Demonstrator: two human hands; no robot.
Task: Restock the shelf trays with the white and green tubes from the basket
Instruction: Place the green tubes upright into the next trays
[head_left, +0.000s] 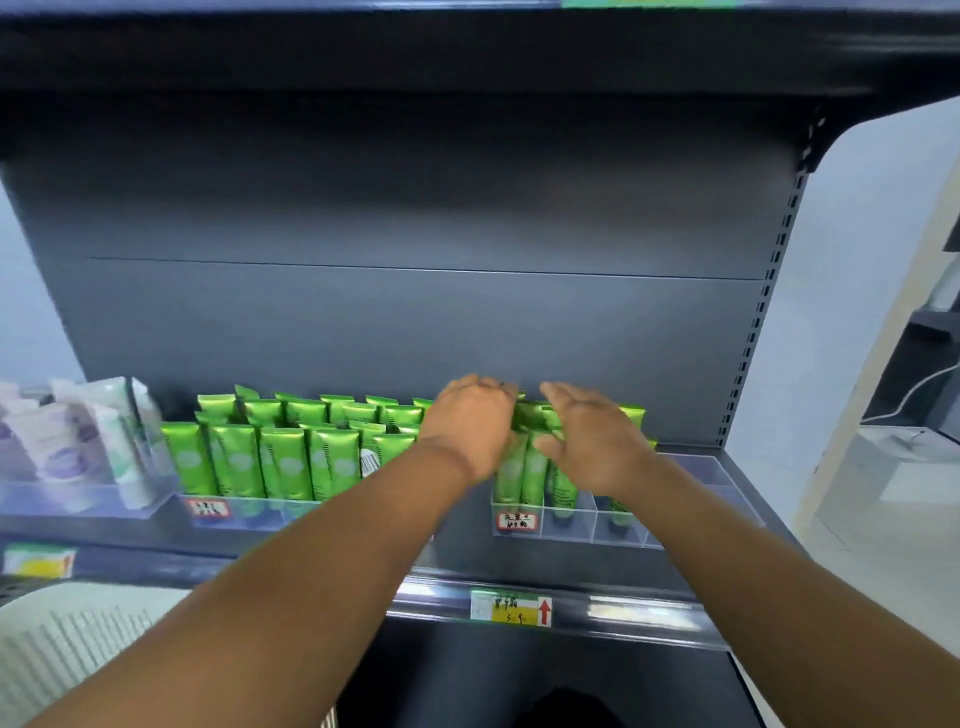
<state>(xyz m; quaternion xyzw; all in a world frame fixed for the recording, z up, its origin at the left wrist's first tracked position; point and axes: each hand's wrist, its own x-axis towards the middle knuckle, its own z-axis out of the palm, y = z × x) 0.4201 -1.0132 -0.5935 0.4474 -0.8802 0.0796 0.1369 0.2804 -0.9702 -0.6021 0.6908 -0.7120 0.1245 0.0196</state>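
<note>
The dark shelf (519, 561) carries clear trays (566, 525) packed with upright green tubes (285, 457) — white tubes (78, 441) far left. Left hand (470, 423) curls over the tubes' tops; right hand (597, 441) — its grip spread — touches them.

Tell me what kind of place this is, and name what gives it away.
Most likely a shop aisle. A dark metal shelf unit carries clear trays packed with identical green tubes, and a price tag sits on the shelf's front rail.
</note>
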